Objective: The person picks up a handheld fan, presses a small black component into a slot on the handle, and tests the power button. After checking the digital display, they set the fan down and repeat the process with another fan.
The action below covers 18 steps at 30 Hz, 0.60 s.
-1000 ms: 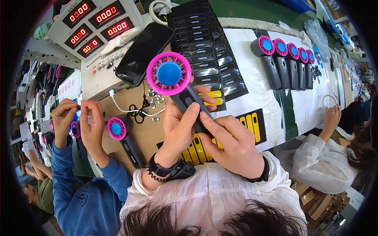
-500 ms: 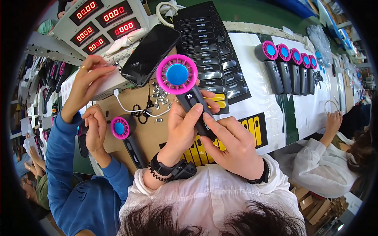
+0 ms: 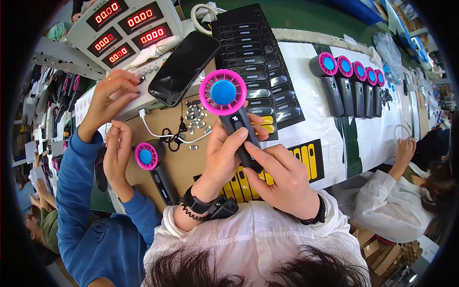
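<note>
A handheld fan point(image 3: 233, 122) with a pink ring, blue centre and black handle is held up in front of me. My left hand point(image 3: 224, 150) wraps round its handle, thumb on the front near the button. Thumb and forefinger of my right hand point(image 3: 284, 179) pinch the lower end of the handle, pressing on its front and covering part of it. Under my hands lies a black sheet with yellow strips point(image 3: 311, 165). Farther off is a sheet of black label strips point(image 3: 246, 61).
A second fan point(image 3: 155, 167) lies to my left, near a co-worker's blue sleeve point(image 3: 79, 177). A phone point(image 3: 184, 69) leans by a meter box with red displays point(image 3: 141, 19). Small metal parts point(image 3: 195, 115) and a white cable point(image 3: 155, 133) lie ahead. Several fans point(image 3: 337, 91) stand in a row at right.
The fan's head has shifted slightly right and down, and its handle is a little more upright. Both my hands keep their grip. The co-worker's hands at left have moved slightly.
</note>
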Motion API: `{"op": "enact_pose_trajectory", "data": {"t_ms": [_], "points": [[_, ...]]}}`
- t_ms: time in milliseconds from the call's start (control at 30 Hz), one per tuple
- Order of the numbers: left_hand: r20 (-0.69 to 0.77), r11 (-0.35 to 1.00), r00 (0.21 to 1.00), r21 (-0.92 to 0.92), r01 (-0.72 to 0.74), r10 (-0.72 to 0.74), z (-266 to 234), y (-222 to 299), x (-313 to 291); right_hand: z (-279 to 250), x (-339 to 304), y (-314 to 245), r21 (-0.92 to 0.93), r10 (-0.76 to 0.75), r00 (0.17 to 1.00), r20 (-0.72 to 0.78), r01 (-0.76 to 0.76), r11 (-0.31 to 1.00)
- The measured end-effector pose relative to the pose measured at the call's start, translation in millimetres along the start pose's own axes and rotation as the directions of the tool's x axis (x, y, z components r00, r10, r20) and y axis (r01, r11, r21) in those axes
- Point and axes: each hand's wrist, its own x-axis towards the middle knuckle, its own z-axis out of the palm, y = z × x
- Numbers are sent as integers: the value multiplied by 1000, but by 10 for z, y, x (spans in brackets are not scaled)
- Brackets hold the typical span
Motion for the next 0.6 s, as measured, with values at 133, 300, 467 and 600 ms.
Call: {"op": "enact_pose_trajectory", "data": {"t_ms": [133, 300, 467, 600], "points": [[-15, 998, 1000, -57, 5, -6, -33, -27, -2, 10, -2, -7, 10, 0, 1000, 27, -1, 1000], [-50, 1000, 999, -16, 2, -3, -51, -31, -4, 29, -17, -9, 22, 28, 999, 43, -29, 999], [-55, 999, 998, -40, 16, -18, -26, 7, -15, 35, -4, -6, 31, 10, 999, 42, -11, 999], [-30, 1000, 999, -8, 12, -12, -61, -29, 0, 10, -3, 0, 19, 21, 998, 53, -22, 1000]]}}
